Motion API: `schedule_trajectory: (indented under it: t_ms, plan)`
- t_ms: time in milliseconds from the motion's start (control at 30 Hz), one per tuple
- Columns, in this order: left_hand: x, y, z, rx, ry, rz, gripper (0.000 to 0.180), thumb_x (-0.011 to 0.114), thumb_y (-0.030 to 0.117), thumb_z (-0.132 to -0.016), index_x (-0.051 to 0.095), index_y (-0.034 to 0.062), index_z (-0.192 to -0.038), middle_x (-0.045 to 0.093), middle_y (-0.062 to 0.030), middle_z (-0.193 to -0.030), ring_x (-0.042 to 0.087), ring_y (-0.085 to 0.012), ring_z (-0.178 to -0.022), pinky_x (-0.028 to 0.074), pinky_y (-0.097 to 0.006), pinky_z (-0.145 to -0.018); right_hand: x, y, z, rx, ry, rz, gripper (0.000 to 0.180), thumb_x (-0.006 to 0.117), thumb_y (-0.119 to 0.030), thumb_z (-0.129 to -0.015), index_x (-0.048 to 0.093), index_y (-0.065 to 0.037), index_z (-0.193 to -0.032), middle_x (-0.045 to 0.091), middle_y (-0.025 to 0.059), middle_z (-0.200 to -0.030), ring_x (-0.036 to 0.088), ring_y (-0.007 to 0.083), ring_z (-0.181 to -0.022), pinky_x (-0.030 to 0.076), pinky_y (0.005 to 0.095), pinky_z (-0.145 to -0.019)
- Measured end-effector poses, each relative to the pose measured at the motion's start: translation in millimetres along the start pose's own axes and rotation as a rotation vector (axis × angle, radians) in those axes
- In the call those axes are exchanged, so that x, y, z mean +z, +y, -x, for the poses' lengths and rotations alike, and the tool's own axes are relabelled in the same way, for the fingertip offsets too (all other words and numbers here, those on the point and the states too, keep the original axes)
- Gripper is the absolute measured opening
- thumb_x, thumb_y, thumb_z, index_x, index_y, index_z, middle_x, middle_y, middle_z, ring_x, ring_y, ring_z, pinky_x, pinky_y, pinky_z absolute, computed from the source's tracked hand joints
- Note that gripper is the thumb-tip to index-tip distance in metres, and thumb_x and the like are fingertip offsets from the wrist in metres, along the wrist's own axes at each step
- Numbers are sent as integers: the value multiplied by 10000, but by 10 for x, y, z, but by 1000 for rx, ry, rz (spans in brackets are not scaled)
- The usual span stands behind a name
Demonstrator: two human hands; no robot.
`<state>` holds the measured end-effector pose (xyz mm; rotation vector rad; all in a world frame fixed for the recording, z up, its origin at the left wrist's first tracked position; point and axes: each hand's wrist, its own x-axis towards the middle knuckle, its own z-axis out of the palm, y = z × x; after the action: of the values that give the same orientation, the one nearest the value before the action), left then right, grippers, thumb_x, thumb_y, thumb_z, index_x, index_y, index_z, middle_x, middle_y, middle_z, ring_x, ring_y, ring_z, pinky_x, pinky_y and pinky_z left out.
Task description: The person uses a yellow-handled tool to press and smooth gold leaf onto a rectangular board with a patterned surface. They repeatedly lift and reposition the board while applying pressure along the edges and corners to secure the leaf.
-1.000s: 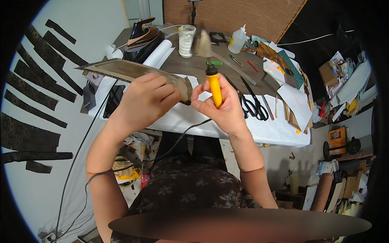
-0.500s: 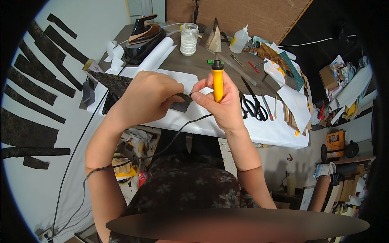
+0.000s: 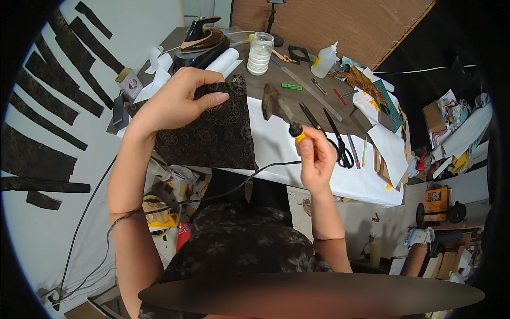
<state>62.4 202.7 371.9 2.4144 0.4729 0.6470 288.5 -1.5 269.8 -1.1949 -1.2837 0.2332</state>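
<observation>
A dark brown patterned piece of fabric (image 3: 220, 141) lies over the table's front edge. My left hand (image 3: 178, 103) pinches its upper edge between thumb and fingers. In my right hand (image 3: 320, 159) is a small corded hand iron (image 3: 275, 102) with a yellow handle. Its flat metal head tilts up and left, just beyond the fabric's right edge and apart from it. From the handle, a black cord (image 3: 239, 183) runs across my lap and over my left forearm.
Black scissors (image 3: 340, 143) lie right of the hand iron. Behind stand a steam iron (image 3: 202, 40), a jar of white paste (image 3: 260, 53) and a squeeze bottle (image 3: 324, 59). A metal ruler (image 3: 313, 94) and green cutter (image 3: 291, 86) lie mid-table. Dark fabric strips (image 3: 95, 42) hang at left.
My left hand has moved up and left, and the fabric now shows spread out. The hand iron has gone from upright to tilted leftward, and my right hand has shifted right and nearer.
</observation>
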Motion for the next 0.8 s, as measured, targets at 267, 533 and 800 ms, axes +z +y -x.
schedule_trajectory:
  t_ms: [267,533,800]
  plan:
    - [-49,226,-75,65,-210,110,164,724,34,-895,599,-71,-905,570,-80,-716,442,-110,-721,449,-284,-687,54,167,40,-38,-49,-50,165,623,-120,-1031,575,31,-1077,613,42,-792,495,48,-640,370,201,-571]
    - [-13,279,-74,98,-235,118,169,746,28,-874,611,-70,-898,563,-94,-704,439,-114,-704,452,-292,-672,62,106,30,123,-64,-403,156,610,-130,-1042,590,24,-1054,614,13,-751,495,37,-607,388,189,-556]
    - [-7,283,-71,77,-154,57,226,777,63,-854,601,-73,-895,537,-131,-704,442,-139,-706,451,-302,-682,107,20,102,53,-3,-186,137,635,-87,-1020,621,50,-1020,605,-5,-715,499,24,-624,388,185,-581]
